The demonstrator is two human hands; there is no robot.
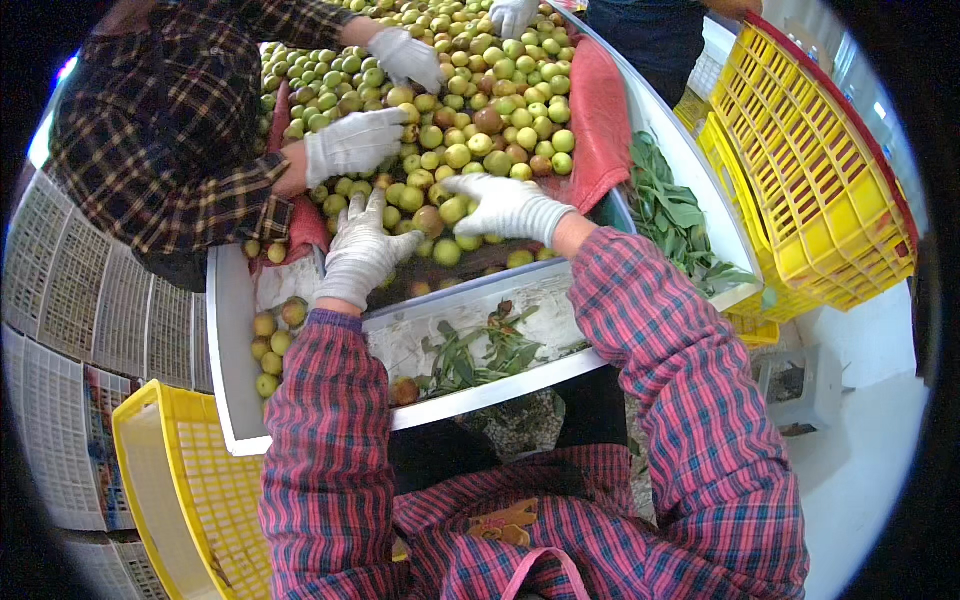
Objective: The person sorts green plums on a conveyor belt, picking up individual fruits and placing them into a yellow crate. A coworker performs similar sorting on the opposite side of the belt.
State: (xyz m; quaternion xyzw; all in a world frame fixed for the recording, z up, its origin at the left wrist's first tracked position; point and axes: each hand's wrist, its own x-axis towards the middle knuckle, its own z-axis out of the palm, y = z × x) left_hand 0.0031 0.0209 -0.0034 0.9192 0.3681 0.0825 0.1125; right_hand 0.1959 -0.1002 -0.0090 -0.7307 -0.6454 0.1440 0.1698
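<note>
A heap of small green and brown fruits (pixel 457 156), jujubes by their look, fills a sorting table in front of me. My left hand (pixel 364 247), in a white knit glove, rests at the heap's near left edge with fingers spread over the fruit. On the near right side, my right hand (pixel 510 210) wears the same kind of glove. Its thumb and fingers are apart around a few fruits, with no firm grip visible. Between both hands, the dark table bottom (pixel 480 259) shows with scattered fruits on it.
A co-worker's two gloved hands (pixel 356 146) work close at left; another gloved hand (pixel 513 16) is at the far side. Leaves lie in the front trough (pixel 555 304) and right trough (pixel 671 202). Yellow crates (pixel 810 172) stand right, another yellow crate (pixel 217 487) lower left.
</note>
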